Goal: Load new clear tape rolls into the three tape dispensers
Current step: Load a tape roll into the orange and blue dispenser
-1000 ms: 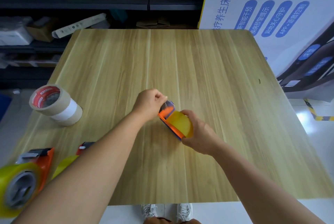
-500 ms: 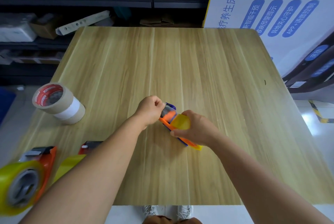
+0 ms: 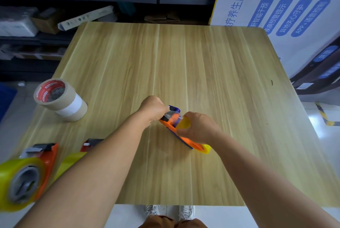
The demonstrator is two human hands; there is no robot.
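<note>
Orange dispenser mid-table, near side; right hand grips its yellowish roll, left hand pinches tape end at far tip; likely light, rigid plastic, film sticky, hold frame

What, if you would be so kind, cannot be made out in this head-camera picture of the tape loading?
- Middle dispenser: the right hand hides most of its roll; the left hand hides the front end.
- Second dispenser: mostly behind the left forearm.
- Corner dispenser: roll cut off by the left edge, blurred.
- Stacked rolls: label too small to read.
</note>
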